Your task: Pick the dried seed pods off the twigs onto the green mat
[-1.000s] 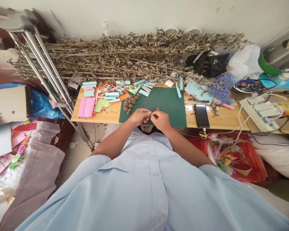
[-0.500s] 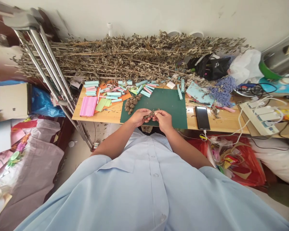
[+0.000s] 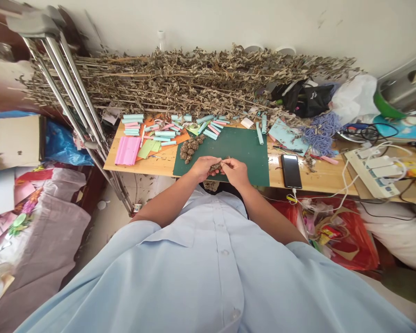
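Observation:
My left hand (image 3: 204, 168) and my right hand (image 3: 235, 171) meet above the front edge of a dark green cutting mat (image 3: 241, 148). Between them is a small clump of dried plant leaves (image 3: 215, 167), partly covered by the fingers. The left fingers are closed round it, while the right thumb and fingertips pinch its right end. A pile of brown, rolled balls of dried leaves (image 3: 190, 149) lies on the mat, just beyond my left hand.
Long dried plant stalks (image 3: 194, 78) lie along the wall. Rolled blue and pink papers (image 3: 164, 135) and a pink pad (image 3: 127, 150) are on the left. To the right are a phone (image 3: 291, 171), purple yarn (image 3: 321, 132) and a power strip (image 3: 372, 171). Crutches (image 3: 72, 88) stand at the left.
Both hands stay in nearly the same place. The right fingers have shifted slightly and curled closer over the clump. The camera view has moved very little.

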A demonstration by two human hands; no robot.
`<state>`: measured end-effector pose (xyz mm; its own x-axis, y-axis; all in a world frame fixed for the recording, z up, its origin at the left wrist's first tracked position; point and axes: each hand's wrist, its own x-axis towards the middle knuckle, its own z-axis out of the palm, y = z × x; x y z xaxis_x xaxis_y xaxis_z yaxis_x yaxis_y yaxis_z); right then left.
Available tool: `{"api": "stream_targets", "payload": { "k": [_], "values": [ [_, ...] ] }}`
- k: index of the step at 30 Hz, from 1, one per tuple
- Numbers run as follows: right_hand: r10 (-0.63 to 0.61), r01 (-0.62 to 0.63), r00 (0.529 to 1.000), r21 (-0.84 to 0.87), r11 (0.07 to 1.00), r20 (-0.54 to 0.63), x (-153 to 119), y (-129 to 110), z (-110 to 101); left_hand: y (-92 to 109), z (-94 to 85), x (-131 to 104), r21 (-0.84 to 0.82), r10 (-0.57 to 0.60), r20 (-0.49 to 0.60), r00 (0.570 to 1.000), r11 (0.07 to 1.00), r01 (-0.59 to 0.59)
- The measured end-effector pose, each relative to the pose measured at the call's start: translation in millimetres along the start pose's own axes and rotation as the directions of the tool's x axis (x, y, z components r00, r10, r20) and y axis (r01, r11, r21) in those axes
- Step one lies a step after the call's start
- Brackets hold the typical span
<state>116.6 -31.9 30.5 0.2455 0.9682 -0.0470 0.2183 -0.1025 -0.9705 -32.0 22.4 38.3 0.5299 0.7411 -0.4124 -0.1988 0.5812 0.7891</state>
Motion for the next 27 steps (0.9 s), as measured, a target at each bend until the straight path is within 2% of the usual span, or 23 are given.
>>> {"api": "stream_targets", "payload": {
  "k": [5, 8, 11, 15, 18, 21, 24, 27],
  "values": [
    [0.074, -0.072, 0.991, 0.029, 0.997, -0.108, -1.6, -3.1, 8.5, -7.0, -0.3, 0.5, 0.012, 0.066, -0.035, 0.997, 0.998, -0.065],
    [0.116, -0.111, 0.983, 0.044, 0.993, -0.142, -2.0, -2.1, 12.3, -12.9, -1.9, -0.4, 0.065, 0.125, 0.012, 0.992, 0.990, -0.126],
    [0.138, -0.132, 0.981, 0.053, 0.990, -0.136, -1.5, 0.5, 12.7, -16.5, -3.5, -0.7, 0.099, 0.148, 0.030, 0.989, 0.984, -0.150],
    [0.139, -0.134, 0.988, 0.063, 0.989, -0.070, -0.9, 1.5, 8.2, -17.4, -5.1, 0.2, 0.132, 0.136, -0.021, 0.990, 0.982, -0.132],
    [0.092, -0.093, 0.996, 0.015, 0.996, 0.016, -0.9, 0.1, 2.7, -17.0, -6.2, 0.8, 0.125, 0.126, -0.031, 0.992, 0.985, -0.121],
    [0.022, -0.018, 0.999, -0.094, 0.995, 0.042, -1.2, -0.4, -2.1, -16.4, -6.3, 0.3, 0.141, 0.122, -0.025, 0.992, 0.983, -0.117],
    [-0.119, 0.126, 0.992, -0.255, 0.959, 0.042, -1.5, 0.8, -4.6, -15.5, -4.7, -0.8, 0.152, 0.116, -0.023, 0.993, 0.982, -0.111],
    [-0.267, 0.263, 0.963, -0.390, 0.882, 0.046, -1.6, 1.9, -5.2, -13.9, -2.2, -1.9, 0.114, 0.109, -0.014, 0.994, 0.988, -0.107]
  ]
}}
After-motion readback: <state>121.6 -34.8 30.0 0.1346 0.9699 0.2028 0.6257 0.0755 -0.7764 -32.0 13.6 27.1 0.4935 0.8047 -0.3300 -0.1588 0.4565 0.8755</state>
